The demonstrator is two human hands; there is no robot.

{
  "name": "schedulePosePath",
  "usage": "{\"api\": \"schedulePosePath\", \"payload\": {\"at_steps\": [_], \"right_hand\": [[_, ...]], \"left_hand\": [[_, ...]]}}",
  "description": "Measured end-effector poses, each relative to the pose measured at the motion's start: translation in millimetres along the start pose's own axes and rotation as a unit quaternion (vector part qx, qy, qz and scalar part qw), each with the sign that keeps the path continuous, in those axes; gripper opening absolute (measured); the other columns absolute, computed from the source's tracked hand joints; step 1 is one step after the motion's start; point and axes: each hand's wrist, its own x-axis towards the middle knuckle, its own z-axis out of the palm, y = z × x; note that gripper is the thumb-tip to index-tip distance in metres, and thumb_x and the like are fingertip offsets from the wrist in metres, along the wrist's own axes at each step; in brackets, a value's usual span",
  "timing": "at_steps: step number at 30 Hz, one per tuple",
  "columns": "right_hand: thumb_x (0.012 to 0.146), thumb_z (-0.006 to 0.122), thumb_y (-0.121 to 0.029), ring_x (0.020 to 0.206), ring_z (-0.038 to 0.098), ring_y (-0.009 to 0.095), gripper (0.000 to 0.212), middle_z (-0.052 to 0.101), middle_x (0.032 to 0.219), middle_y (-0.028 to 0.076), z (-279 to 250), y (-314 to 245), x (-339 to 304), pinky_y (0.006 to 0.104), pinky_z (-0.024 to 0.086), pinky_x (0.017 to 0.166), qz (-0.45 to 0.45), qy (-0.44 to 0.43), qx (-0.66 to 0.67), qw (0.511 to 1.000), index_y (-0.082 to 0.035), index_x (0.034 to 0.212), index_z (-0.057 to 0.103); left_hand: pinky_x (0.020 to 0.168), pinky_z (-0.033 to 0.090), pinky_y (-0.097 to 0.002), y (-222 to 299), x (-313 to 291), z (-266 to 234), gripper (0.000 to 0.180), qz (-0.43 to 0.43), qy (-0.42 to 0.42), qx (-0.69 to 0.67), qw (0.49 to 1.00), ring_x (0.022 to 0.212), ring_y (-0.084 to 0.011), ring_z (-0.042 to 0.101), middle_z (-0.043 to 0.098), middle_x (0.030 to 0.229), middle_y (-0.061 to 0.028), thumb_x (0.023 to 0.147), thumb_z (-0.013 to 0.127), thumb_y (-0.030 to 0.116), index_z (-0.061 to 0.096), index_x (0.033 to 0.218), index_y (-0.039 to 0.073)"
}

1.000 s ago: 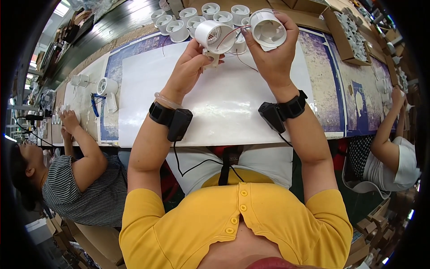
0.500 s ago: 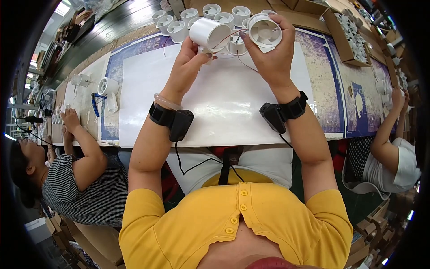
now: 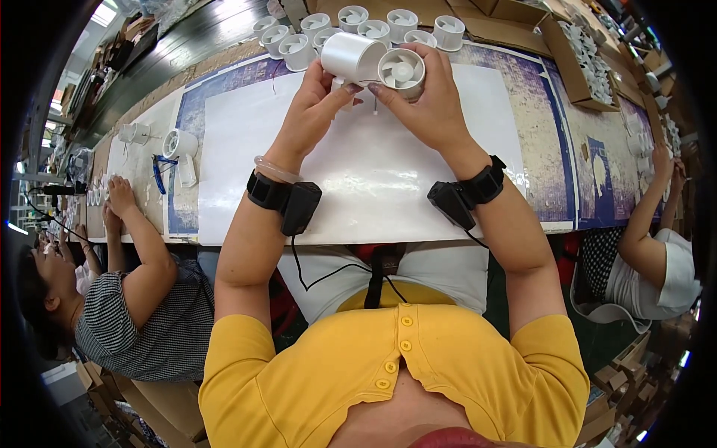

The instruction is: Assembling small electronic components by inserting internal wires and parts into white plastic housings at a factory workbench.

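Note:
Above the far part of a white sheet (image 3: 321, 164), my left hand (image 3: 320, 97) is closed round a white cylindrical housing (image 3: 345, 55) lying on its side, its open end toward the right. My right hand (image 3: 427, 97) grips a short white fan (image 3: 403, 70) with blades inside a ring, facing me. The fan is right up against the housing's open end; whether it has entered cannot be made out. A thin wire with a small white connector (image 3: 376, 110) hangs below, between the hands.
Several white fan units (image 3: 296, 49) stand along the table's far edge. At left lie blue-handled pliers (image 3: 158, 173) and a white housing (image 3: 180, 143). A cardboard box (image 3: 571, 63) of small white parts sits far right. Co-workers sit on both sides.
My right hand has brought the fan leftward and slightly down to the housing, turning it to face me. The wires that stretched between the two parts are now mostly hidden. My left hand barely moved.

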Motion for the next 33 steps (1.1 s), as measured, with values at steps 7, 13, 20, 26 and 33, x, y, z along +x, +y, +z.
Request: {"api": "schedulePosePath", "payload": {"at_steps": [7,13,20,26,33], "right_hand": [[0.073,0.079,-0.030,0.108,0.055,0.026,0.067,0.054,0.115,0.014,-6,1,-1,0.0348,0.048,0.087,0.069,-0.107,0.011,0.992,-0.005,0.124,0.045],[0.068,0.081,-0.032,0.110,0.055,0.028,0.069,0.057,0.114,0.014,-16,3,2,0.0372,0.045,0.091,0.045,-0.180,-0.088,0.979,-0.006,0.122,0.047],[0.064,0.082,-0.023,0.110,0.052,0.029,0.066,0.057,0.110,0.012,-26,1,8,0.0386,0.043,0.094,-0.069,-0.152,-0.059,0.984,-0.007,0.119,0.050],[0.062,0.080,-0.016,0.108,0.051,0.027,0.052,0.059,0.104,0.008,-25,-9,10,0.0383,0.042,0.093,-0.206,-0.115,-0.034,0.971,-0.012,0.109,0.058],[0.065,0.077,-0.013,0.101,0.052,0.022,0.032,0.060,0.093,-0.004,-2,-11,-4,0.0351,0.042,0.088,-0.262,-0.143,-0.095,0.950,-0.020,0.094,0.067]], "left_hand": [[0.087,0.053,-0.0347,5,-1,-5,0.048,-0.050,-0.015,0.047,0.998,0.106,-0.0185,0.058,0.054,0.117,-0.0108,0.092,0.052,0.007,0.030,0.135,0.001],[0.086,0.054,-0.0346,0,0,-8,0.047,-0.092,-0.021,0.018,0.995,0.102,-0.0179,0.059,0.055,0.116,-0.0113,0.092,0.052,0.007,0.031,0.133,0.001],[0.081,0.055,-0.0345,0,-2,-5,0.049,-0.124,-0.019,0.019,0.992,0.093,-0.0169,0.061,0.057,0.112,-0.0120,0.091,0.052,0.008,0.029,0.134,0.000],[0.079,0.054,-0.0315,-1,-2,-7,0.051,-0.128,-0.023,0.024,0.991,0.093,-0.0164,0.061,0.057,0.112,-0.0124,0.090,0.052,0.008,0.029,0.135,0.000],[0.078,0.051,-0.0284,-7,-1,-10,0.054,-0.136,-0.007,0.004,0.991,0.093,-0.0155,0.060,0.056,0.111,-0.0120,0.087,0.052,0.009,0.029,0.135,-0.001]]}}
